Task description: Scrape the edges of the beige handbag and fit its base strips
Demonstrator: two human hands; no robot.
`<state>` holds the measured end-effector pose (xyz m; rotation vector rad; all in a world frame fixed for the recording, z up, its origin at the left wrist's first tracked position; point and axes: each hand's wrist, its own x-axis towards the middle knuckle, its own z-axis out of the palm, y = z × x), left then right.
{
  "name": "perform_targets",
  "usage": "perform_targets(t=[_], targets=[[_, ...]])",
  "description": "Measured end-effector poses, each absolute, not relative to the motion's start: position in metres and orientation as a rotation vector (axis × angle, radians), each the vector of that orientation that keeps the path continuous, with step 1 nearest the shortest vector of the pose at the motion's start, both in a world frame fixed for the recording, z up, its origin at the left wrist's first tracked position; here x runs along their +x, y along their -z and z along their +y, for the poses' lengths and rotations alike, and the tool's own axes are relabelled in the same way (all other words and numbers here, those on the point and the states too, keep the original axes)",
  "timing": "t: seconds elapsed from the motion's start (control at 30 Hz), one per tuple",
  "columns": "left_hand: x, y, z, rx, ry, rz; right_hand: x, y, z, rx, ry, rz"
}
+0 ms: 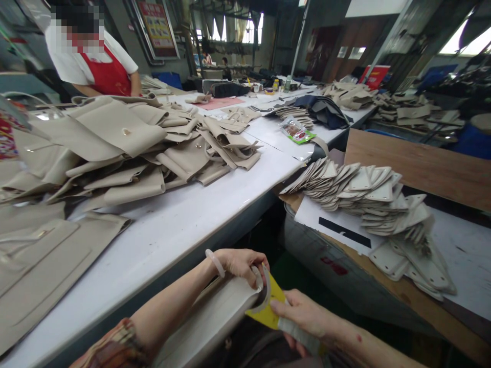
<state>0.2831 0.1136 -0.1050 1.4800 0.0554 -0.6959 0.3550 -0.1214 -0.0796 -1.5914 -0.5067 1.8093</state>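
At the bottom centre, my left hand (241, 266), with a pale bangle on its wrist, is closed on the edge of a beige leather piece (215, 312). That piece lies across my lap, and its lower part leaves the frame. Just to the right, my right hand (303, 314) pinches a yellow-faced piece (270, 301) with a pale curved edge between thumb and fingers. The upper end of the yellow-faced piece touches or nearly touches my left fingertips. A pale part hangs below my right thumb, and I cannot make out whether it belongs to the yellow piece.
Beige leather pieces (118, 128) are heaped on the long white table (192, 209) at left. Stacked pale panels with holes (368, 194) rest on a side surface at right, beside a black strip (344, 232). A person in a red apron (111, 71) stands across the table.
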Motion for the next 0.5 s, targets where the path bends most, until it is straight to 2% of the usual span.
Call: perform_targets(t=[0.2, 0.5], targets=[[0.277, 0.108, 0.117, 1.410, 0.587, 0.031, 0.363, 0.066, -0.094, -1.618, -1.331, -0.481], [0.256, 0.103, 0.121, 1.516, 0.393, 0.076, 0.351, 0.057, -0.046, -1.679, -1.045, -1.022]])
